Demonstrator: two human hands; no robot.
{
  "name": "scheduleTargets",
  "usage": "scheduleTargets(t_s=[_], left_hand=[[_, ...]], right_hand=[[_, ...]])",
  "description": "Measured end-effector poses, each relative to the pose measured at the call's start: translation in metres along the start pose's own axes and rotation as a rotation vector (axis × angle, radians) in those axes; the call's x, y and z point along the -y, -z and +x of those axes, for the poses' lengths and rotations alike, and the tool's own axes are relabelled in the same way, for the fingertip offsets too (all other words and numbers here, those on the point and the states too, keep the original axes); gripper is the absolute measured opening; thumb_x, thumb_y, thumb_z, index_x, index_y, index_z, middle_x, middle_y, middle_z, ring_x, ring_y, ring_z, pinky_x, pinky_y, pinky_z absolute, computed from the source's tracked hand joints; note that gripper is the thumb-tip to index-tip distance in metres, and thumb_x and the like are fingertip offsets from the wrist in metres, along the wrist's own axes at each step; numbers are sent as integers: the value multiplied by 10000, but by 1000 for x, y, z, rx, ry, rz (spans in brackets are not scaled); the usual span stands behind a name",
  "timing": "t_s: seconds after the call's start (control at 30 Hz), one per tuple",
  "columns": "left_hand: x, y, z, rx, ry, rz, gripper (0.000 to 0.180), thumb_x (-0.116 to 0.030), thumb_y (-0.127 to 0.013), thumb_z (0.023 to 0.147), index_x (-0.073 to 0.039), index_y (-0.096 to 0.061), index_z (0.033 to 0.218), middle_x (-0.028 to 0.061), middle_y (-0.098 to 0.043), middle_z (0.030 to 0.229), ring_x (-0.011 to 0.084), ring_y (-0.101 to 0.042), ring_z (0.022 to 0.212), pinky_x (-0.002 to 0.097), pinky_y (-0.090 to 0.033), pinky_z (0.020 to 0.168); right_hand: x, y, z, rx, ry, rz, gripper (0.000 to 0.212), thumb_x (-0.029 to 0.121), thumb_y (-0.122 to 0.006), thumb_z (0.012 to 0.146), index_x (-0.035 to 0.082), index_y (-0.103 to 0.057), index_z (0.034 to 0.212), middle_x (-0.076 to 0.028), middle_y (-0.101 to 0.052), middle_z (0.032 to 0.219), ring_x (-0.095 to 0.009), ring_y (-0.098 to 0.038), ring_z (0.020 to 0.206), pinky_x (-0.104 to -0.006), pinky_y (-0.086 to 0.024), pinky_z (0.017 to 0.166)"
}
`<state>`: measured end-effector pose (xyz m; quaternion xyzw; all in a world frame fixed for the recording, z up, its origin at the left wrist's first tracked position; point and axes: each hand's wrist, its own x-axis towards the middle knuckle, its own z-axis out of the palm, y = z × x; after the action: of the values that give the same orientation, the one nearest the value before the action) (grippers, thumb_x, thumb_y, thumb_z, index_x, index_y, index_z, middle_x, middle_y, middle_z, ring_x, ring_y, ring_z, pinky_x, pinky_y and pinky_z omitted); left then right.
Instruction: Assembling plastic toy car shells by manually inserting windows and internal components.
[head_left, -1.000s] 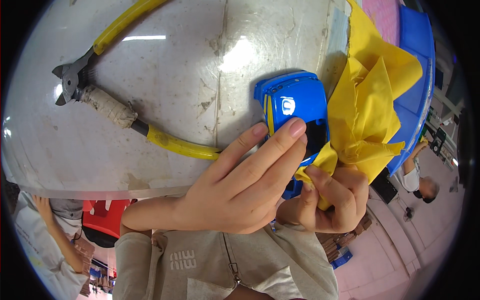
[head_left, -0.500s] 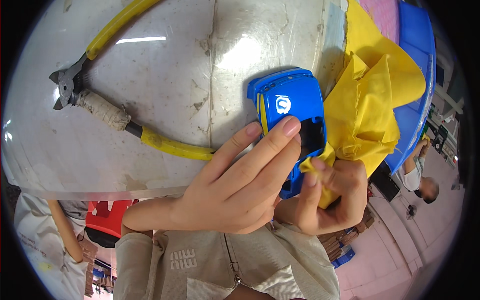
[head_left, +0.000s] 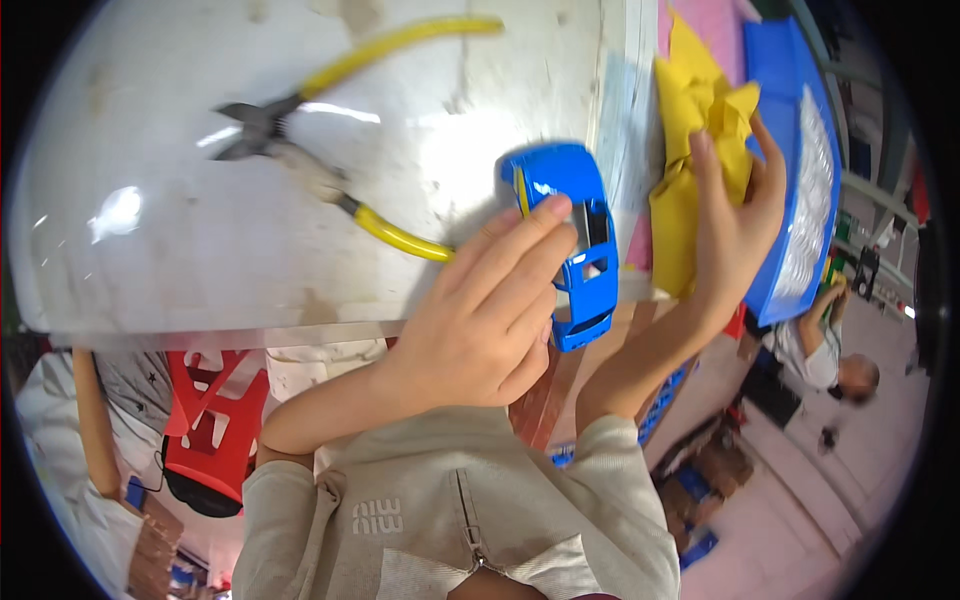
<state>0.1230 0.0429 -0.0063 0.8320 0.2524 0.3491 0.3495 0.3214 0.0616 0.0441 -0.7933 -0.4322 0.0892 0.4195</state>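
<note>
A glossy blue toy car body (head_left: 590, 285) with window openings and a yellow stripe is held in my left hand (head_left: 500, 305) at the table's near edge. My left fingers lie over its left side and their tips rest near the windows. Farther right, my right hand (head_left: 735, 225) is around a bunched yellow cloth (head_left: 690, 190), with folds between its spread fingers and thumb. The cloth stands apart from the car body. Some of my right fingers are hidden behind the hand.
Cutting pliers (head_left: 262, 128) with yellow handles lie spread on the pale, covered table (head_left: 150, 270). A blue tray (head_left: 770, 270) with a clear plastic lining is at the right, beside a pink surface. A red chair (head_left: 205, 455) and a person (head_left: 110, 430) are at left; another person (head_left: 815, 350) is at right.
My right hand has drawn the cloth away from the car body, to the right and farther out. The car body is now turned more on its side in my left hand. The view has shifted.
</note>
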Motion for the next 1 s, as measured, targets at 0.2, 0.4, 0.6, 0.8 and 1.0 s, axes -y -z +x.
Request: scheduleTargets(t_s=[0.2,0.4,0.6,0.8,1.0], left_hand=[[-23,11,-34,-255,-95,-197,102,-36,-542,678,40,-501,733,267,-433,1184,408,-464,1084,456,-406,901],[-51,38,-84,-396,-205,-85,77,-71,-528,673,-4,-491,681,231,-500,1099,343,-525,927,409,-437,791],[-49,48,-125,-416,-129,-100,63,-27,-539,665,-10,-478,661,217,-488,1086,325,-521,887,383,-437,756],[-40,62,-164,-444,-93,-137,85,-47,-534,716,24,-489,727,202,-485,1058,309,-521,848,370,-435,744],[-16,77,-187,-492,-19,-163,77,-50,-536,715,17,-504,737,176,-493,1015,280,-511,791,347,-432,695]], right_hand=[[10,23,-97,-138,445,-62,437,104,-572,749,-54,-470,1143,-174,-526,1034,-289,-500,946,-357,-360,876],[-10,1,-134,86,389,-245,603,239,-731,647,-50,-473,1109,-199,-460,999,-371,-447,954,-424,-360,856],[14,-3,-126,72,409,-372,566,245,-736,658,-54,-490,1071,-196,-486,939,-356,-498,859,-395,-403,777],[3,33,-85,315,-83,121,448,229,-671,769,-96,-521,1040,-193,-543,955,-222,-517,812,-326,-415,728],[65,67,-106,-135,446,-486,468,203,-675,742,-85,-468,1047,-201,-498,906,-370,-500,838,-393,-411,754]])
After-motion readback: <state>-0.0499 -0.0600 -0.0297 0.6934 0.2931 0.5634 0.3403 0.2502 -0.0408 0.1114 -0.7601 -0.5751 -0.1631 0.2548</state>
